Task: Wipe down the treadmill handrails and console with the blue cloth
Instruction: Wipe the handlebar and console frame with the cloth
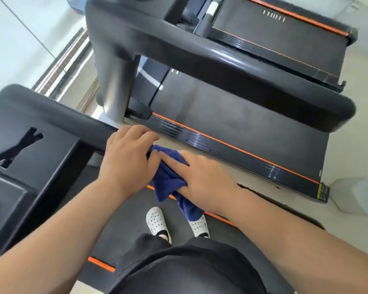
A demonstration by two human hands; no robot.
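Head view: left hand (125,164) fingers curl over end of matte black padded handrail (57,117), thumb pinching dark blue terry cloth (168,179); right hand (202,181) clasps it too. Risk: hanging tail slips free, handrail missed.

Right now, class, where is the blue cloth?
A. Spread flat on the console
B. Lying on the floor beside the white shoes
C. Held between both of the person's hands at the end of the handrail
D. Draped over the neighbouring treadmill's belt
C: the blue cloth is bunched between the left hand and the right hand, just past the end of the near handrail.
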